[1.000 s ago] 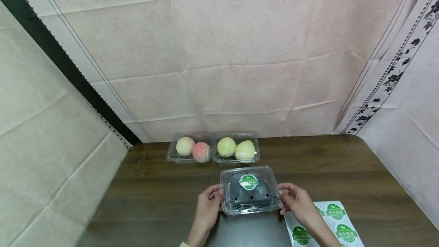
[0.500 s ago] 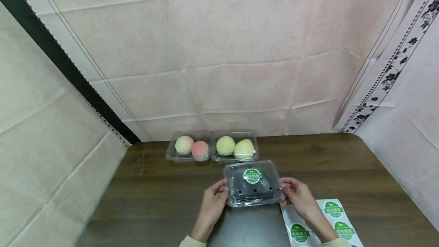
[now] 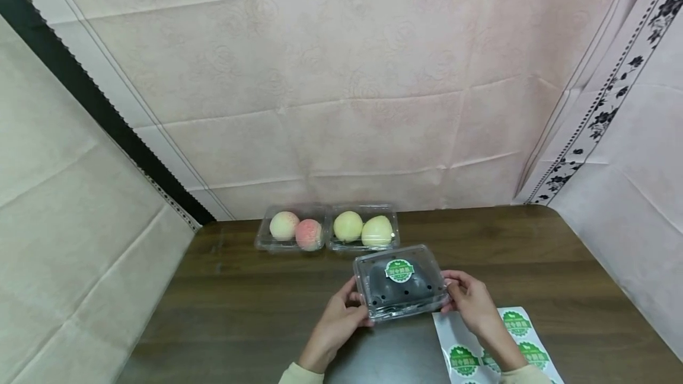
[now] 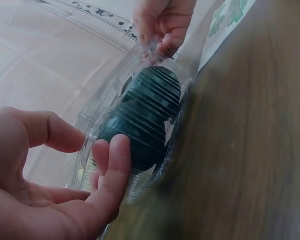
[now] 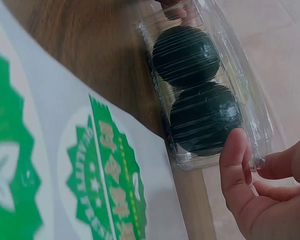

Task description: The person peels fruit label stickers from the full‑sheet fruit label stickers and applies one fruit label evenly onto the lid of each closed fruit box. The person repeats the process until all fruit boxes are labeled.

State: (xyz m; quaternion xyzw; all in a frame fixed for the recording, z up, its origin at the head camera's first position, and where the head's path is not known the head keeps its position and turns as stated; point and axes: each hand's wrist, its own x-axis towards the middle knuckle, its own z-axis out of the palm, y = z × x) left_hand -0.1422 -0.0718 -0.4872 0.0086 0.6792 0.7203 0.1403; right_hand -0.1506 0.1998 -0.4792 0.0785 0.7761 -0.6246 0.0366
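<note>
Both hands hold a clear plastic clamshell box (image 3: 408,295) by its two short ends, in the middle of the head view. A round green-and-white sticker (image 3: 399,271) is on its lid. Inside, the right wrist view shows two dark round fruits (image 5: 205,117) behind the ribbed wall. My left hand (image 3: 336,326) grips the left end; in the left wrist view its fingertips (image 4: 121,150) press the box wall. At the opposite end my right hand (image 3: 474,304) pinches the edge. The box sits slightly turned; whether its underside touches the table cannot be told.
Behind it, side by side, stand a clear box (image 3: 261,242) with a whitish and a pink peach and another (image 3: 396,236) with two pale-green fruits. A sticker sheet (image 3: 445,336) lies beneath the right forearm. A dark grey mat (image 3: 392,354) lies in front on the wooden table (image 3: 240,319).
The stickered box, with both hands on it, has moved a little right and away toward the two fruit boxes, turning slightly. The hands keep their hold. The view itself shifts slightly.
</note>
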